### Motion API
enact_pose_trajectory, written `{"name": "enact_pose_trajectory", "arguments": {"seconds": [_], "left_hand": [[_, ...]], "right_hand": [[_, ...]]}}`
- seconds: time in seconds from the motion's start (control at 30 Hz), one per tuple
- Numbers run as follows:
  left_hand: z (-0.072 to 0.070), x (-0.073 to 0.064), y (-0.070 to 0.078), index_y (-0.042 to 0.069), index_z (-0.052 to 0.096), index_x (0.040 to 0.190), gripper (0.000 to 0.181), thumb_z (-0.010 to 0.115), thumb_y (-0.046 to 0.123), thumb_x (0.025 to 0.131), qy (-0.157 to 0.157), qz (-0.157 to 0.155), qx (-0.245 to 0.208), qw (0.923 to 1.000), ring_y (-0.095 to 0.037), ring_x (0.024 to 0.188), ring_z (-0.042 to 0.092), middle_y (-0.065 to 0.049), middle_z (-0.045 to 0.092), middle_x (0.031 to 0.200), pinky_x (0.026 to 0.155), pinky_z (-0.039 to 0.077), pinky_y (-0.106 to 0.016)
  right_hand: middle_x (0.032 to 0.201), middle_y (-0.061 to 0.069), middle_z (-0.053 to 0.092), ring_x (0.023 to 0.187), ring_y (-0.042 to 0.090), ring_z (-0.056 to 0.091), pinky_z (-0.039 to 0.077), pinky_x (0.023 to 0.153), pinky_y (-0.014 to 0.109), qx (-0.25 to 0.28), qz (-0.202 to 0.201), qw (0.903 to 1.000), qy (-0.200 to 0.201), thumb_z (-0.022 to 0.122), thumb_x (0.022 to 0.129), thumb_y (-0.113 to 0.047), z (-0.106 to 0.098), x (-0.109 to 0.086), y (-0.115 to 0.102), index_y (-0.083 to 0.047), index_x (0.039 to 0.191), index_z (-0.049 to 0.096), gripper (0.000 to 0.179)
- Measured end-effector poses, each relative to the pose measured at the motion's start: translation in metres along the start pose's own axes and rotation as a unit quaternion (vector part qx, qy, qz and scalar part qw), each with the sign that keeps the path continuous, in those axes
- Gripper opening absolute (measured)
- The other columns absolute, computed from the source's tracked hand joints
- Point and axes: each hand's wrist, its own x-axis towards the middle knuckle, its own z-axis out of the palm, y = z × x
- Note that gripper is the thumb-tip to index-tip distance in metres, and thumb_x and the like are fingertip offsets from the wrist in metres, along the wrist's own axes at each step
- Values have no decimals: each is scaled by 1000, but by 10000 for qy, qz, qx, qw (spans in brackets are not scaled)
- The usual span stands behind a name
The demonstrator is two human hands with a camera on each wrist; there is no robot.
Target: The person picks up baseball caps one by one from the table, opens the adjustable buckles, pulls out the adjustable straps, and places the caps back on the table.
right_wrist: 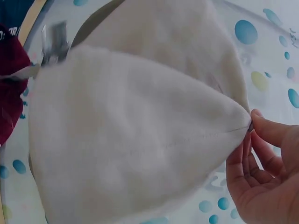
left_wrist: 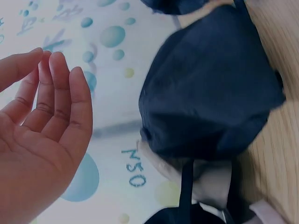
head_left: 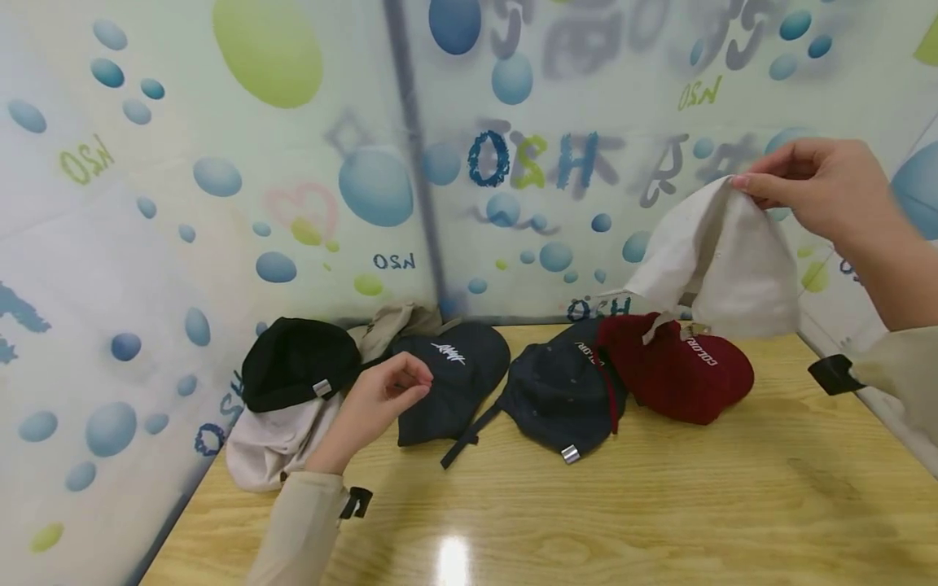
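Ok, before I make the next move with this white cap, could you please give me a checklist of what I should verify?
1. White cap held by the right hand: ok, pinched at its top.
2. White cap lifted above the table: ok.
3. Left hand free: ok, it holds nothing.
4. White cap's strap not touching the red cap: cannot tell, they overlap in the head view.
5. Other caps lying separately: not ok, the black cap rests on a pale pink cap.
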Motion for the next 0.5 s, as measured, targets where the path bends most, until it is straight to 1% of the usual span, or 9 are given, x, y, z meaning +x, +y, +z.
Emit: {"name": "enact_pose_trajectory", "arguments": {"seconds": [0.1,0.23,0.33,0.5], "left_hand": [[-8,-1,-2,9,65,100,9,68,5,93,62,-61,156,9998,-22,85,68,-7,69,95,74,55,-22],[-17,-2,-7,9,65,100,10,69,4,92,151,-219,415,9988,-16,84,65,-7,68,95,75,54,-20],[-25,-1,-10,9,65,101,10,68,5,93,260,-288,594,9975,-16,83,64,-7,68,95,76,53,-18],[-39,1,-12,9,65,102,8,67,7,94,403,-326,911,9945,-18,85,66,-8,69,97,78,53,-18]], "right_hand": [[68,-32,58,65,-7,54,41,60,4,-151,25,9998,138,67,94,-32,-5,1,5,-33,90,64,6],[66,-34,53,63,-9,52,40,58,4,-493,39,9983,307,66,95,-34,-10,2,15,-30,93,62,6],[65,-34,52,61,-11,51,40,57,5,-655,28,9972,352,64,96,-35,-14,2,25,-23,95,62,12],[65,-35,48,61,-11,49,38,57,5,-914,283,9947,386,60,98,-36,-19,2,41,-13,102,62,23]]}}
